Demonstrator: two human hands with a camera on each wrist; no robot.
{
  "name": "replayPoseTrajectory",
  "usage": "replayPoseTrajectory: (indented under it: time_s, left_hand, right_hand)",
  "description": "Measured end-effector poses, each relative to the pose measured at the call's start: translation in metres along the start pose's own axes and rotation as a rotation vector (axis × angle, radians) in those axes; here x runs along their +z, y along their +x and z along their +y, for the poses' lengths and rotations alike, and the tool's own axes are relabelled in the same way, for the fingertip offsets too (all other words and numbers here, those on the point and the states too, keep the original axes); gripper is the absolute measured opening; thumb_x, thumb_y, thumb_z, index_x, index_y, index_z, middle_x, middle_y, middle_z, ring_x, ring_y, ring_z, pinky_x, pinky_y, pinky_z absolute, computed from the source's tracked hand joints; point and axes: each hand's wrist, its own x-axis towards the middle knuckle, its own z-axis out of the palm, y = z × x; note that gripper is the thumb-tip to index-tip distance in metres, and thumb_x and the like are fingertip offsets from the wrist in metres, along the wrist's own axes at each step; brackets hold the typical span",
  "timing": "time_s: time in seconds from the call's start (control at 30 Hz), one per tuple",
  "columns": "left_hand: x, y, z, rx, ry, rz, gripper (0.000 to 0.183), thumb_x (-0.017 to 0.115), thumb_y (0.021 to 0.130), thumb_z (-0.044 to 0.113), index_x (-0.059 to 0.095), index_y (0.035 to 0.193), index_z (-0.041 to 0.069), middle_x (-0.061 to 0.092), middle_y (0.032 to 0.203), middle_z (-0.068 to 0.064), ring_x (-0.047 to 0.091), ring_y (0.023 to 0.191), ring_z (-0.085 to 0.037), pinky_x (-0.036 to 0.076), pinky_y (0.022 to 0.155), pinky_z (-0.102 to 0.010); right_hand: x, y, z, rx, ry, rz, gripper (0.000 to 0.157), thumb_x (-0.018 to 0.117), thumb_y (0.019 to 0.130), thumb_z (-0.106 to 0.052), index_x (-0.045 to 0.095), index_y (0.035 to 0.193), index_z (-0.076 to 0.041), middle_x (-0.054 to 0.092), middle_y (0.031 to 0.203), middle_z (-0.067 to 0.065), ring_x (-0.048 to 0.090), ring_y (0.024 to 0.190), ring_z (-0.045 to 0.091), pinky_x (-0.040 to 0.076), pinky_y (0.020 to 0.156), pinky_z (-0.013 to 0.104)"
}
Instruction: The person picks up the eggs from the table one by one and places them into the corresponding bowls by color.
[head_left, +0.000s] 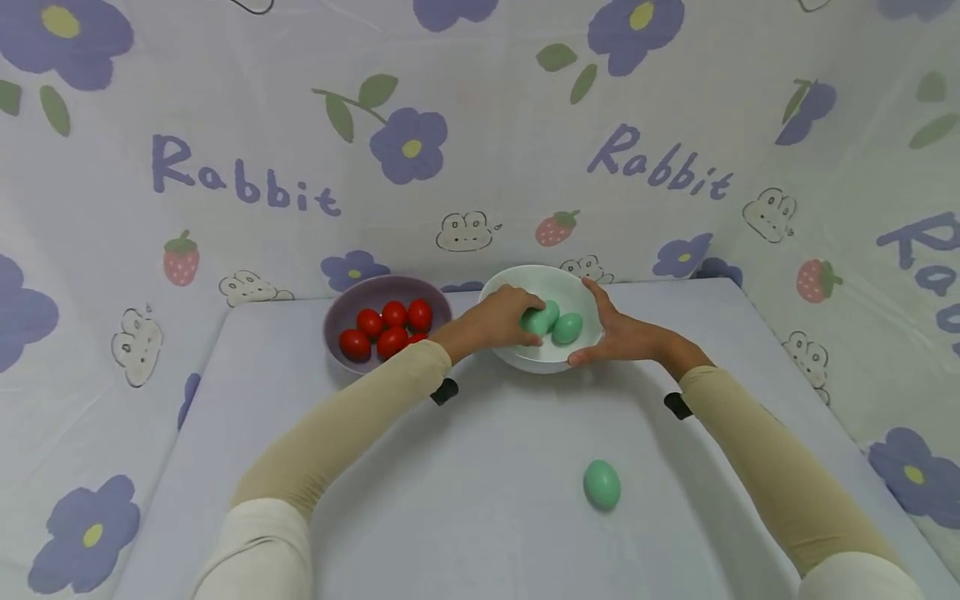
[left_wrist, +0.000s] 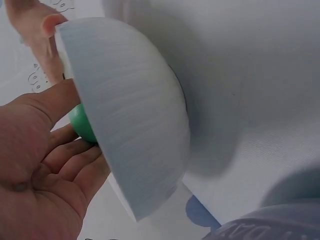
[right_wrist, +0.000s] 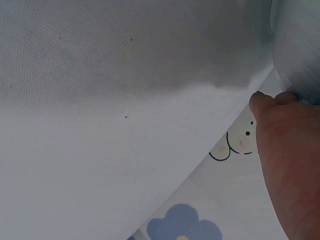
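Note:
My left hand (head_left: 501,318) reaches over the rim of a white bowl (head_left: 534,360), thumb and fingers about a green egg (head_left: 534,323) inside it. In the left wrist view that green egg (left_wrist: 82,124) shows between the thumb and the fingers, partly behind the bowl's rim. Two more green eggs lie in the bowl, one of them (head_left: 567,327) toward the right side. My right hand (head_left: 626,335) grips the bowl's right side, thumb at the near edge and fingers at the far edge. In the right wrist view this hand (right_wrist: 292,155) meets the bowl's outer wall (right_wrist: 302,55).
Left of the white bowl stands a purple bowl (head_left: 335,312) with several red eggs (head_left: 355,344), partly covered by my left forearm. Another green egg (head_left: 602,485) lies on the white table (head_left: 480,500), nearer to me. Patterned cloth (head_left: 487,183) rises behind the table.

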Motion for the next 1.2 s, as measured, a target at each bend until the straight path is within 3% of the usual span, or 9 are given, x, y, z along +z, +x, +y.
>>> replayPoseTrajectory:
  time_s: [0.13, 0.37, 0.63, 0.87, 1.2]
  left_hand:
    - [0.004, 0.002, 0.001, -0.045, 0.063, -0.038, 0.064, 0.084, 0.094, 0.028, 0.06, 0.149, 0.009, 0.06, 0.151, -0.006, 0.051, 0.139, -0.025, 0.041, 0.119, -0.038]
    - [0.015, 0.007, -0.001, -0.047, 0.153, -0.022, 0.055, 0.087, 0.09, 0.022, 0.068, 0.141, 0.011, 0.067, 0.138, -0.004, 0.06, 0.128, -0.023, 0.044, 0.116, -0.039]
    - [0.018, 0.012, 0.016, -0.077, 0.337, -0.01, 0.036, 0.088, 0.087, 0.014, 0.074, 0.121, 0.015, 0.071, 0.12, -0.003, 0.066, 0.111, -0.02, 0.054, 0.102, -0.033]
    - [0.025, 0.016, 0.021, -0.072, 0.473, -0.056, 0.044, 0.086, 0.089, 0.013, 0.07, 0.13, 0.017, 0.069, 0.124, -0.004, 0.064, 0.109, -0.019, 0.056, 0.1, -0.033]
    - [0.027, 0.018, 0.021, -0.093, 0.472, -0.084, 0.048, 0.089, 0.085, 0.012, 0.069, 0.129, 0.018, 0.069, 0.123, -0.003, 0.064, 0.109, -0.019, 0.056, 0.1, -0.033]
  right_hand:
    - [0.0, 0.003, -0.001, -0.001, -0.006, 0.001, 0.142, 0.09, 0.084, -0.044, -0.026, 0.164, -0.033, -0.013, 0.176, 0.016, 0.002, 0.161, 0.045, 0.015, 0.124, 0.071]
    - [-0.001, 0.004, -0.003, -0.017, 0.0, 0.005, 0.144, 0.092, 0.081, -0.044, -0.024, 0.165, -0.03, -0.013, 0.176, 0.015, 0.001, 0.162, 0.044, 0.014, 0.125, 0.071]
    - [-0.002, 0.001, -0.004, -0.012, -0.014, 0.023, 0.141, 0.09, 0.084, -0.043, -0.023, 0.165, -0.03, -0.013, 0.176, 0.014, 0.001, 0.162, 0.043, 0.013, 0.126, 0.069]
    - [0.0, 0.001, -0.002, -0.006, -0.008, 0.018, 0.138, 0.089, 0.086, -0.039, -0.024, 0.165, -0.031, -0.015, 0.176, 0.014, 0.0, 0.162, 0.043, 0.013, 0.125, 0.069]
    - [0.001, 0.001, 0.0, 0.01, -0.015, 0.007, 0.141, 0.09, 0.085, -0.044, -0.026, 0.164, -0.033, -0.017, 0.175, 0.014, -0.002, 0.162, 0.044, 0.013, 0.125, 0.07]
